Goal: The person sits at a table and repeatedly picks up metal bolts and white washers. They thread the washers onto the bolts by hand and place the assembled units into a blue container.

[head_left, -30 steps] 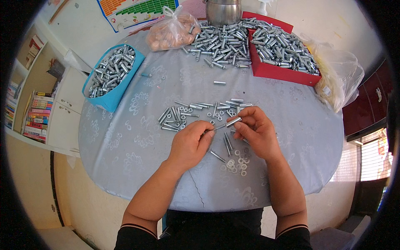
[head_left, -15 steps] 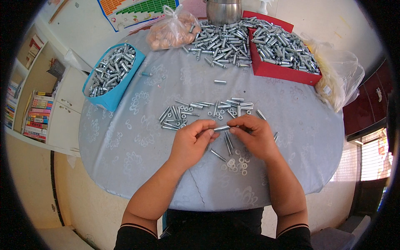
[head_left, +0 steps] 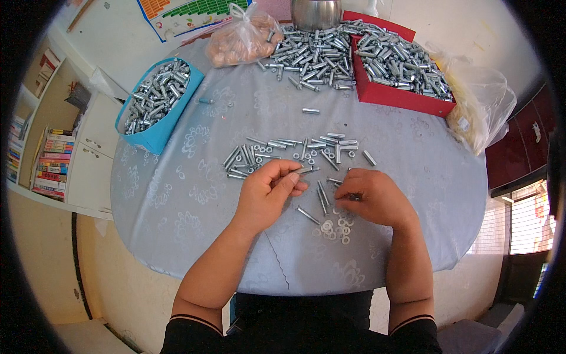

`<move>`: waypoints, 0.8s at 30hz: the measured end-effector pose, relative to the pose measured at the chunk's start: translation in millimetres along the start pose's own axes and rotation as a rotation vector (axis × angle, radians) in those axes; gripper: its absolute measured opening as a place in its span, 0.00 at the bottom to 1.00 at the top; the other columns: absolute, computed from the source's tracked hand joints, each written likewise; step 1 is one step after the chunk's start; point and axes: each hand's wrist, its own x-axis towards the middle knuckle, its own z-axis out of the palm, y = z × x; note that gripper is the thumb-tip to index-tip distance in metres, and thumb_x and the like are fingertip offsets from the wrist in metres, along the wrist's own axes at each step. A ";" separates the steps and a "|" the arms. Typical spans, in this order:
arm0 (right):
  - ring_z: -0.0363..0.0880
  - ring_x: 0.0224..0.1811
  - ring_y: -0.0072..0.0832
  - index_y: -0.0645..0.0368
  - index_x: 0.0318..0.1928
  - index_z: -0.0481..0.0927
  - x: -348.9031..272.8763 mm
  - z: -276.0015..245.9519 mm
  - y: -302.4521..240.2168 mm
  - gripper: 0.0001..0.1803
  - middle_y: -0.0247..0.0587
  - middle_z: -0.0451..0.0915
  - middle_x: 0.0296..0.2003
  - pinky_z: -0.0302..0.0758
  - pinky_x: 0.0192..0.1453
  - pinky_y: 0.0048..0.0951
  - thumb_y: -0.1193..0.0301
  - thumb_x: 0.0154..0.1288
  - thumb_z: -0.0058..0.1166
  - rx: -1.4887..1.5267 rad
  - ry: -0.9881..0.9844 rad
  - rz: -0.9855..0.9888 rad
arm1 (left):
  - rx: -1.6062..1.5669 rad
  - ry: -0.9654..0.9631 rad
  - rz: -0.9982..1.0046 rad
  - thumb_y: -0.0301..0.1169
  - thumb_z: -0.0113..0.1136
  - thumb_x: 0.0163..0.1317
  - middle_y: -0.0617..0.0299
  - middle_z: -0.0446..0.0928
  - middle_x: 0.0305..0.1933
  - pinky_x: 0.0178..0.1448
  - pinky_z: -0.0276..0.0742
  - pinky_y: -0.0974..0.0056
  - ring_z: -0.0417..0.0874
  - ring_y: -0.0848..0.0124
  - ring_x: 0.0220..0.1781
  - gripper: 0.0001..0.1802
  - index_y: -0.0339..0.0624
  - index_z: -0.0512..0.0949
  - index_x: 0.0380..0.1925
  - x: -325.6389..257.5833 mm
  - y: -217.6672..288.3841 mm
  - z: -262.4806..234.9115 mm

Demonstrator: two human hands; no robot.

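My left hand (head_left: 265, 192) is closed in a pinch, with a slim metal bolt (head_left: 311, 170) sticking out past the fingertips to the right. To the right, my right hand (head_left: 377, 197) has its fingers curled down together; whatever they hold is hidden. A bolt (head_left: 333, 181) shows partly beside those fingers. Between the hands lie long bolts (head_left: 322, 196), and a single bolt (head_left: 307, 215) is nearer to me. Flat washers (head_left: 333, 229) form a small pile below the right hand. Beyond both hands, metal sleeves (head_left: 338, 154) and nuts (head_left: 259, 160) are scattered.
A blue box (head_left: 159, 138) of assembled anchor bolts stands at the left, a red box (head_left: 407, 105) of them at the back right. Between them is a loose heap (head_left: 318, 56), near a tied plastic bag (head_left: 242, 44) and a metal pot (head_left: 316, 15). One sleeve (head_left: 311, 111) lies alone.
Both hands were together on one metal piece. The right hand has let go and moved right and slightly nearer to me; the left has shifted slightly left and away from me.
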 end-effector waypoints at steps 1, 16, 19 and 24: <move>0.79 0.34 0.41 0.55 0.34 0.83 -1.4 -0.8 -4.0 0.08 0.41 0.79 0.31 0.75 0.39 0.38 0.71 0.51 0.62 -0.039 -0.039 0.019 | -0.004 -0.006 -0.002 0.24 0.53 0.69 0.57 0.80 0.42 0.45 0.82 0.68 0.85 0.70 0.43 0.11 0.33 0.75 0.50 0.4 -0.1 0.0; 0.79 0.36 0.41 0.56 0.30 0.80 -5.5 6.9 -14.4 0.03 0.39 0.76 0.32 0.76 0.39 0.41 0.73 0.53 0.58 -0.161 -0.097 0.010 | 0.028 -0.028 -0.056 0.22 0.52 0.68 0.56 0.81 0.40 0.44 0.81 0.68 0.85 0.71 0.42 0.12 0.33 0.75 0.50 0.4 -3.2 1.4; 0.80 0.36 0.43 0.57 0.29 0.79 -6.1 8.5 -15.3 0.03 0.41 0.76 0.32 0.76 0.40 0.43 0.71 0.56 0.56 -0.182 -0.103 0.025 | 0.019 -0.029 -0.058 0.22 0.53 0.68 0.56 0.82 0.40 0.44 0.81 0.69 0.85 0.71 0.41 0.12 0.33 0.75 0.50 0.7 -6.4 0.8; 0.80 0.36 0.43 0.57 0.31 0.77 -6.0 9.1 -18.7 0.03 0.42 0.76 0.32 0.76 0.40 0.44 0.71 0.57 0.54 -0.182 -0.104 0.049 | 0.044 -0.011 -0.067 0.22 0.53 0.68 0.57 0.81 0.39 0.43 0.81 0.69 0.84 0.72 0.40 0.11 0.33 0.76 0.49 -0.1 -5.8 2.6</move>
